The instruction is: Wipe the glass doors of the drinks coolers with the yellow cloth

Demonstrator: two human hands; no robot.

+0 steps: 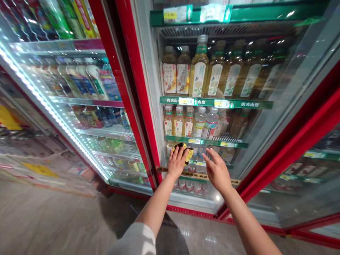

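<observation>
My left hand lies over a yellow and black cloth, which it holds flat against the glass door of a red-framed drinks fridge. Parts of the cloth stick out above and to the right of its fingers. To the right, my right hand is raised in front of the same glass, fingers apart and holding nothing. Whether its fingertips touch the pane, I cannot tell. Behind the glass, tea bottles stand on shelves with green price strips. A printed band crosses the door low down.
Left of a red door frame, another lit fridge holds bottles on several shelves. A second red frame slants down on the right, with more shelves beyond. Grey floor runs along the fridge bases.
</observation>
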